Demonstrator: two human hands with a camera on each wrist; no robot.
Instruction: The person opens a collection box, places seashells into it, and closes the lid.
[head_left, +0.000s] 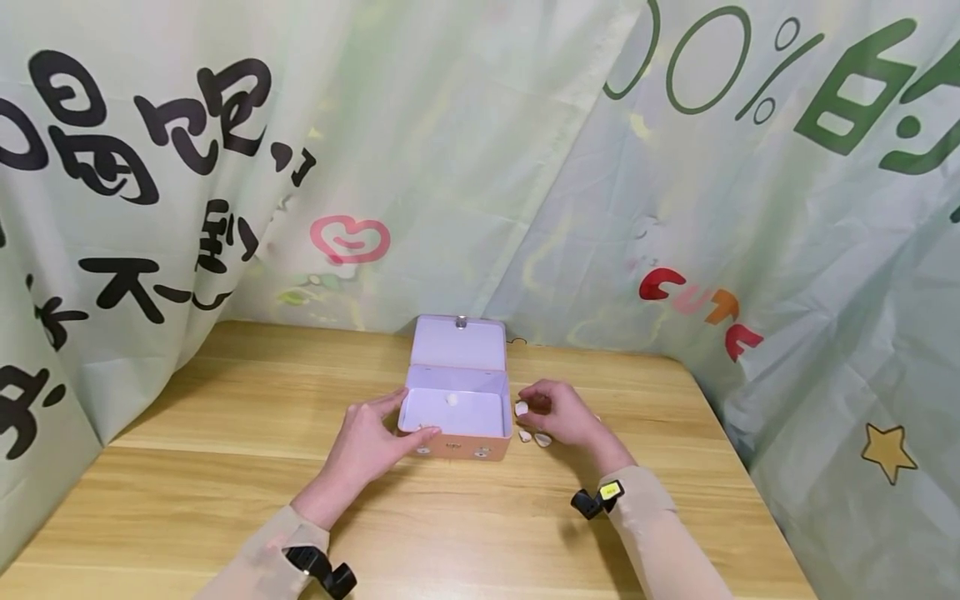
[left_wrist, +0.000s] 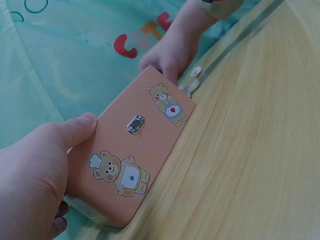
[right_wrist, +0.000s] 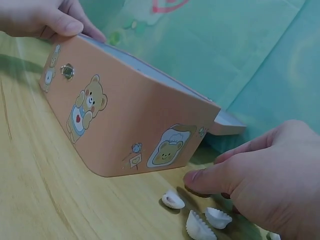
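A small hinged tin box (head_left: 453, 446) stands with its lid (head_left: 459, 343) raised, lavender inside and salmon outside with bear pictures. On its floor lies one white seashell (head_left: 452, 400). My left hand (head_left: 369, 437) grips the box's left end, thumb over the front rim and fingers round the side. Just right of the box, my right hand (head_left: 564, 414) pinches a white seashell (head_left: 521, 408) between thumb and fingertips; the thumb hides that shell in the right wrist view. More ridged white seashells (right_wrist: 200, 227) lie on the table beneath this hand.
A pale wooden table (head_left: 300, 400) carries everything. Printed curtains (head_left: 450, 167) hang close behind the box and along both sides. Another shell (right_wrist: 273, 236) shows partly at the lower edge of the right wrist view.
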